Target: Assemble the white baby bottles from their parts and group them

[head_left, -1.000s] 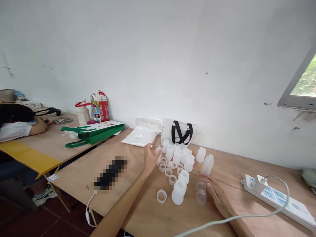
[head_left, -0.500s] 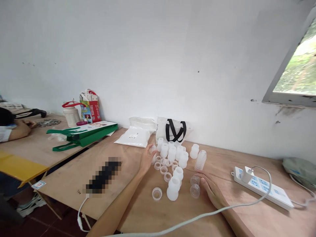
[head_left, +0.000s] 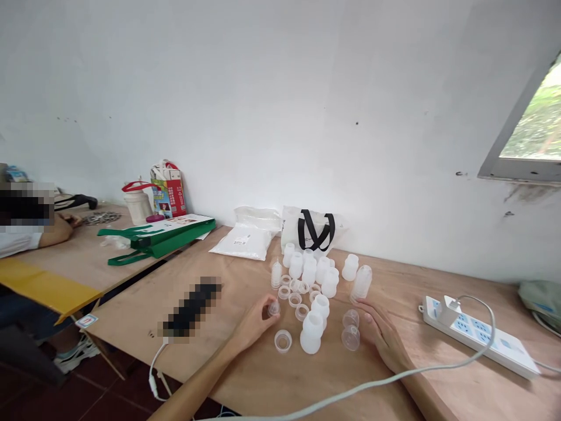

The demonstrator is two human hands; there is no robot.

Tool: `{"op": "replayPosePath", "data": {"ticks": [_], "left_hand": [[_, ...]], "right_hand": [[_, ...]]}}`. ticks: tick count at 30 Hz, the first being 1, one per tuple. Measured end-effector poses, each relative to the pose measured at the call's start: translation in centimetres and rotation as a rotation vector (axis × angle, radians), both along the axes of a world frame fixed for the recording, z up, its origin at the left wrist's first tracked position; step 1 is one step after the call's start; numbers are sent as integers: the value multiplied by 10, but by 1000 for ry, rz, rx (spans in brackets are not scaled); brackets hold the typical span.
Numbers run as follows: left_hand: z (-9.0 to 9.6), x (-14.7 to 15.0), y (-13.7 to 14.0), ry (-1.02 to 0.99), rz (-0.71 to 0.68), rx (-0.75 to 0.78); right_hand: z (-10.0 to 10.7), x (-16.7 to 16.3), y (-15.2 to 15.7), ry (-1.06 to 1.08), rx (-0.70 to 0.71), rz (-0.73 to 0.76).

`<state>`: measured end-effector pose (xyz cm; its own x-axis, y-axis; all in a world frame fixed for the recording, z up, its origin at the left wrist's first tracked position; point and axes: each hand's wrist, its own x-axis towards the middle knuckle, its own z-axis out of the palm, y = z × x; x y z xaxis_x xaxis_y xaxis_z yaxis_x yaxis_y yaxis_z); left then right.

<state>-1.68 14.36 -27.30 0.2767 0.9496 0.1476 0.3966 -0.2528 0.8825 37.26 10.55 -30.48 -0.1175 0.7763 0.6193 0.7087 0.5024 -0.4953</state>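
My left hand pinches a small clear bottle nipple between thumb and fingers, just above the tabletop. Right of it lie several translucent screw rings, with a larger single ring closer to me. Behind the hand stands a narrow stack of clear nipples. Several frosted white bottles stand in the middle. My right hand rests on the table with its fingers stretched out. Two clear domed caps lie beside it, and its fingertips are at the base of a stack of clear caps.
A white cable crosses in front of my right forearm to a power strip. A white plastic package and a black-handled bag lie by the wall. A green-edged bag and a co-worker's arm are at left.
My left hand has drawn back toward me from the stack of nipples, bringing one nipple with it. My right hand has stayed beside the caps. The view has shifted slightly.
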Motion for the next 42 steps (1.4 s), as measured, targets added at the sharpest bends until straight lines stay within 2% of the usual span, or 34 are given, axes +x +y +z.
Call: {"op": "replayPosePath", "data": {"ticks": [2, 6, 10, 13, 19, 25, 32, 38, 42], "left_hand": [[-5, -2, 1, 13, -52, -37], [-1, -5, 3, 4, -30, -9], [3, -14, -5, -56, 140, 118], [2, -26, -17, -29, 221, 145], [-2, -45, -45, 139, 8, -1], [5, -51, -55, 190, -90, -114], [8, -26, -52, 186, -70, -63], [32, -23, -59, 209, -266, -108], [29, -11, -54, 224, -208, -64]], "right_hand": [[1, -1, 0, -19, 10, 0], [2, -2, -1, -44, 34, 2], [2, -2, -1, -27, 29, -14], [1, -1, -1, -4, 12, -33], [1, 0, -1, -1, -36, -56], [1, 2, -2, 29, -31, -107], [-3, 6, 0, 32, -78, -86], [-2, 3, -1, 40, -34, -83], [0, 1, 0, 28, -23, -78]]}}
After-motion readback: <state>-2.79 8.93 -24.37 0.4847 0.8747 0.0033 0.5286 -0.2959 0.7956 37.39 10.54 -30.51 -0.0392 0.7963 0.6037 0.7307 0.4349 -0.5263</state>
